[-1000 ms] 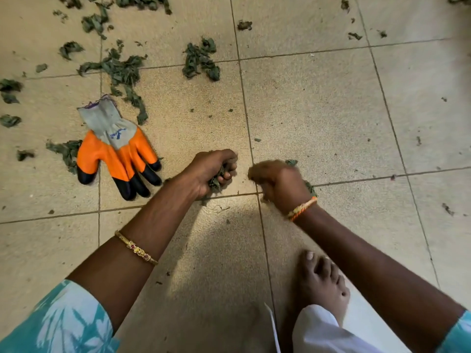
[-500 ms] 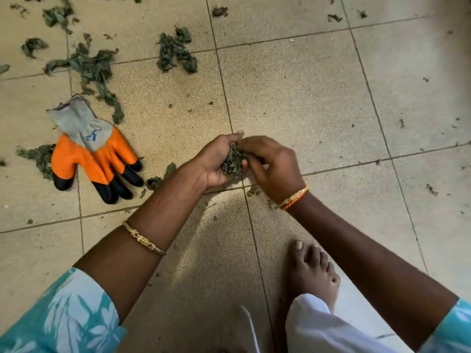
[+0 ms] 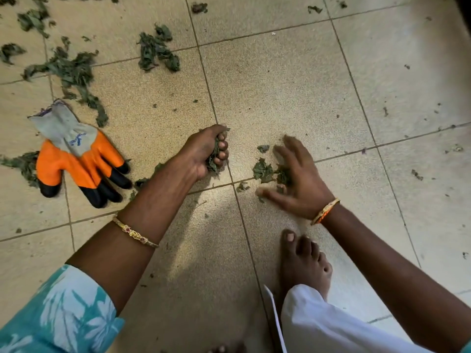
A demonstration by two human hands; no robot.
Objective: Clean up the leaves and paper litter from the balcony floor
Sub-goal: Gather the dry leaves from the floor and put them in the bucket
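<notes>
Bare foot: at 6 o'clock on the tiled floor, beside a white trouser leg.
Left hand: near centre, fingers curled tight around a wad of dry leaves.
Right hand: at 3 o'clock of the left, fingers spread loose over loose leaf scraps on the tile.
Work glove: orange and grey, lying flat at 9 o'clock.
Leaf clumps: scattered from 10 to 12 o'clock, far side.

Two hands, two bangles, one orange and grey glove, one bare foot, many scattered dry leaves across the floor tiles, too many to count
</notes>
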